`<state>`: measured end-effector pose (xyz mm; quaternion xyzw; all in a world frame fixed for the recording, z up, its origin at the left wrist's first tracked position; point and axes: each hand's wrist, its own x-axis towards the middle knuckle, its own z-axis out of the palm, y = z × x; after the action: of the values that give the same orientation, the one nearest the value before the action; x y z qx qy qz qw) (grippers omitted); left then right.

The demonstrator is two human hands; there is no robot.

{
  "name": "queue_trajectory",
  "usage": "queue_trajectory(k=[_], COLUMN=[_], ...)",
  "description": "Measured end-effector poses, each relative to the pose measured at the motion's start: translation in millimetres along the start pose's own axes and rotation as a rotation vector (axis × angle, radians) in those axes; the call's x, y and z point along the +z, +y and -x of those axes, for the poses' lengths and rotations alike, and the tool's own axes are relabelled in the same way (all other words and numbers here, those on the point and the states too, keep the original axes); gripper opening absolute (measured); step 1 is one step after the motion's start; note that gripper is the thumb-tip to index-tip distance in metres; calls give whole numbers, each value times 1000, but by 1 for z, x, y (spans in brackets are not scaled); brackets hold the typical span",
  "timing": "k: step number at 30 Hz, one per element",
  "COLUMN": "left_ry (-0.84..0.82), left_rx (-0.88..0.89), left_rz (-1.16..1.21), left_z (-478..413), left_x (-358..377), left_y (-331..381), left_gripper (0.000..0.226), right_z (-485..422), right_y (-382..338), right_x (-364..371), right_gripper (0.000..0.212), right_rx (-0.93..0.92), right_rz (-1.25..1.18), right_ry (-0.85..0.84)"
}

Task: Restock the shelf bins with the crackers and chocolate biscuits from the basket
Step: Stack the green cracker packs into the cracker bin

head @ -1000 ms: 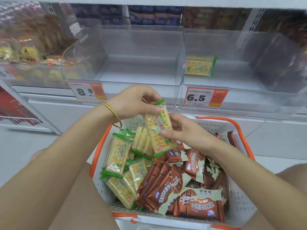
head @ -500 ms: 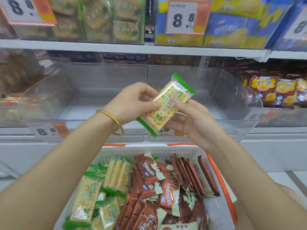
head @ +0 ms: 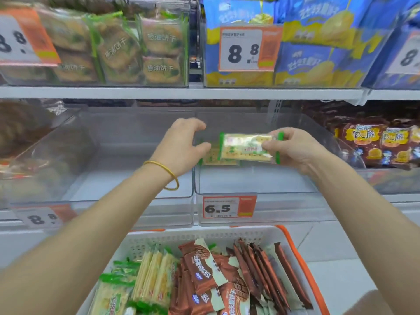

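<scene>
Basket (head: 204,235) nearest: crackers (head: 154,276) left, chocolate biscuits (head: 204,269) right | left hand (head: 181,146) empty, fingers loosely curled, just left of held cracker pack (head: 243,147) | right hand (head: 293,148) pinches pack's right end between thumb and fingers, pack level inside clear bin (head: 250,183) above 6.5 tag (head: 229,206) | second pack (head: 216,159) flat on bin floor beyond.
</scene>
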<state>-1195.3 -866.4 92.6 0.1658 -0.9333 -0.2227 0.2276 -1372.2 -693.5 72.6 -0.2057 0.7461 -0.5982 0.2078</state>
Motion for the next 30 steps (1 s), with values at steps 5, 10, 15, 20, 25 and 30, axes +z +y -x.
queue_trajectory(k=[5,10,15,20,25,30], left_ry=[-145,-71,-47,-25,-28,-32], left_rx=[-63,-15,13,15,1,-1], left_rz=[-50,-75,-59,-37,-33,-22], left_z=[7,9,10,12,12,13], left_x=[25,33,34,35,35,35], left_y=[-23,-29,-30,-31,-30,-31], left_gripper=[43,38,35,33,35,36], right_z=[-39,-80,-104,-115,-116,-118], right_y=[16,31,46,55,60,61], right_x=[28,57,69,78,82,83], right_gripper=[36,39,40,48,61,81], right_rx=[101,-8,-37,-33,-1,83], right_rz=[357,663,940,896,788,732], right_ry=[-93,-193,-95,30,65,65])
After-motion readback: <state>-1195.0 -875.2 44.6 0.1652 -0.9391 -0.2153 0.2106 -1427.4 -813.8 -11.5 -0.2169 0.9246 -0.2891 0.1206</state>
